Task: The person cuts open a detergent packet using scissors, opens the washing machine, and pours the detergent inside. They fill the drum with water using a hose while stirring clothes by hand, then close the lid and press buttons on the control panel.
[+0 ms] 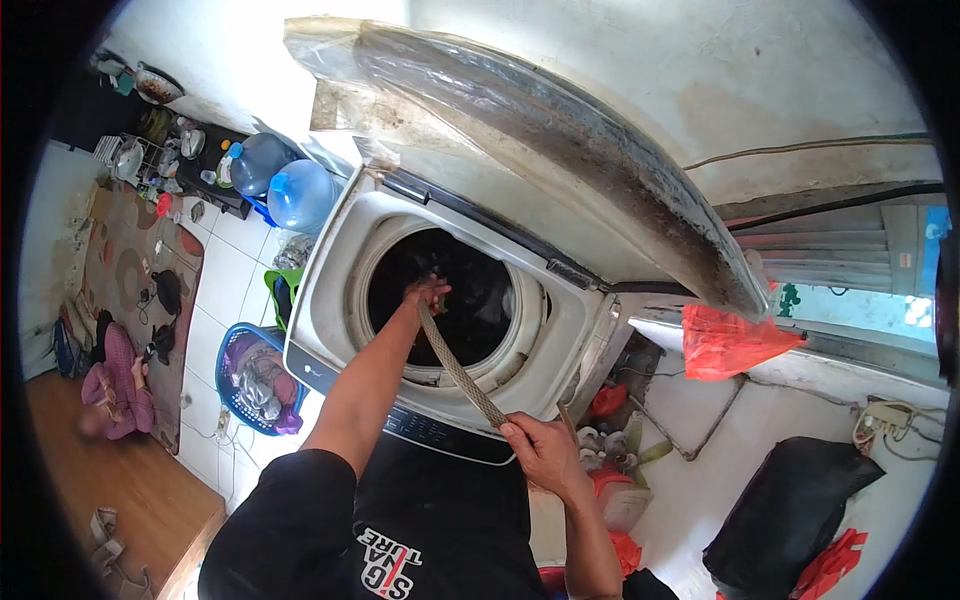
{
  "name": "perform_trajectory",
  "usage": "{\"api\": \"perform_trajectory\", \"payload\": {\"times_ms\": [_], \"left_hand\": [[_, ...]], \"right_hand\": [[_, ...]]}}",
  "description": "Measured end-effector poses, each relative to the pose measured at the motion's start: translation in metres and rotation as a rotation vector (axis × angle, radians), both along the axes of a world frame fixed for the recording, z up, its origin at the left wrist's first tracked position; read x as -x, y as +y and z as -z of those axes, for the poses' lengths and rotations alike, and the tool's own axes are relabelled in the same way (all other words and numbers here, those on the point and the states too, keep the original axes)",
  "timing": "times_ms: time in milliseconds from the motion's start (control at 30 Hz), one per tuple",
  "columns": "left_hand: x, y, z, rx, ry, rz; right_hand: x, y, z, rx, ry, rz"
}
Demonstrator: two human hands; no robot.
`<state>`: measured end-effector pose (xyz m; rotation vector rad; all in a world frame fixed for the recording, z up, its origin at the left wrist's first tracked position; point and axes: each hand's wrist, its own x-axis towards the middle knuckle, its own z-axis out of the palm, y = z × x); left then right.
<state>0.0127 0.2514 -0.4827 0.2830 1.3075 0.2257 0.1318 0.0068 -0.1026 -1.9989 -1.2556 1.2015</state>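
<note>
A top-load washing machine (325, 290) stands in front of me with its lid (520, 110) raised; plastic sheeting covers the lid. Inside, the round drum (480, 275) is dark, and its contents are hard to make out. My left hand (430, 292) reaches over the drum opening, fingers apart. Across the opening slants a beige, braided-looking hose (455, 365). Its upper end lies against my left hand and wrist. Near the machine's front edge, my right hand (545, 450) is closed around the lower part of this hose.
Left of the machine are a blue laundry basket (228, 385) with clothes and two large water bottles (303, 197). A person (125, 385) sits on the floor at far left. To the right are a red plastic bag (735, 343), a black bag (785, 505) and a power strip (888, 420).
</note>
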Motion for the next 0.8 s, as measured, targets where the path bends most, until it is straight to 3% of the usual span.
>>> {"api": "perform_trajectory", "payload": {"times_ms": [133,200,300,500,633,800], "left_hand": [[-0.008,0.004,-0.008,-0.005,0.154,-0.172],[-0.014,0.004,-0.043,-0.014,0.014,-0.390],[-0.010,0.008,-0.032,0.090,-0.225,-0.480],[-0.007,0.013,-0.057,-0.007,-0.196,-0.309],[0.005,0.025,-0.066,0.114,-0.336,-0.414],[0.040,0.009,-0.081,-0.031,-0.164,-0.175]], "right_hand": [[0.001,-0.003,-0.001,0.051,-0.031,0.006],[0.001,-0.004,-0.002,0.049,-0.062,0.011],[0.000,-0.004,-0.008,0.074,-0.097,0.042],[-0.002,-0.001,-0.005,0.048,-0.149,0.140],[0.002,0.008,-0.009,-0.021,-0.154,0.114],[0.000,-0.001,-0.011,0.069,-0.110,-0.013]]}}
